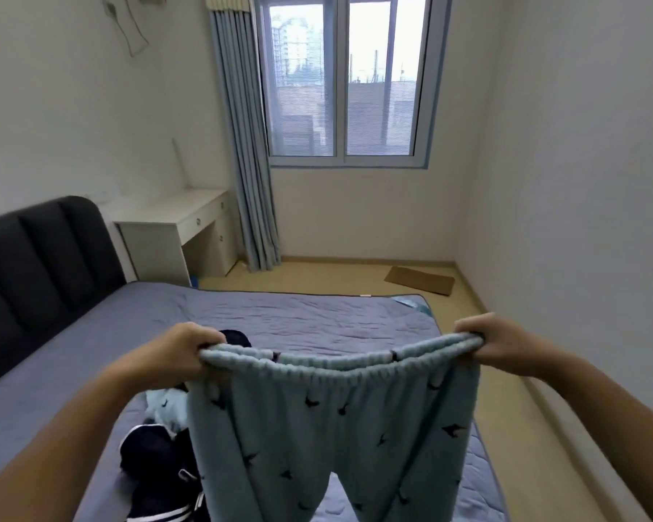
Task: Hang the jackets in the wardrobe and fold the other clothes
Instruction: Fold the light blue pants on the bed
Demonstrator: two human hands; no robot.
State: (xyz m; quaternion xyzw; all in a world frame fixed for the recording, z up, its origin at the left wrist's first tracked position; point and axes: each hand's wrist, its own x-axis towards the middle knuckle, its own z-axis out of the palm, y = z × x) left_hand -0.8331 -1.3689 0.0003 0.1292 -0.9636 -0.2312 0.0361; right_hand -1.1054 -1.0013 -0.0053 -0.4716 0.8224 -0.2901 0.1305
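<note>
I hold up a pair of light blue fleece trousers (328, 427) with small dark bird prints, stretched by the elastic waistband above the bed. My left hand (178, 352) grips the waistband's left end and my right hand (494, 342) grips its right end. The two legs hang down out of the frame's bottom. Behind the trousers on the bed lie a dark navy jacket with white stripes (155, 469), a matching light blue top (166, 406) and another dark garment (236, 337), all partly hidden.
The bed (317, 318) has a grey-purple cover and a dark padded headboard (42, 254) on the left. A white desk (181, 227) stands by the blue curtain (246, 163) and window. A brown mat (421, 280) lies on the floor at the right.
</note>
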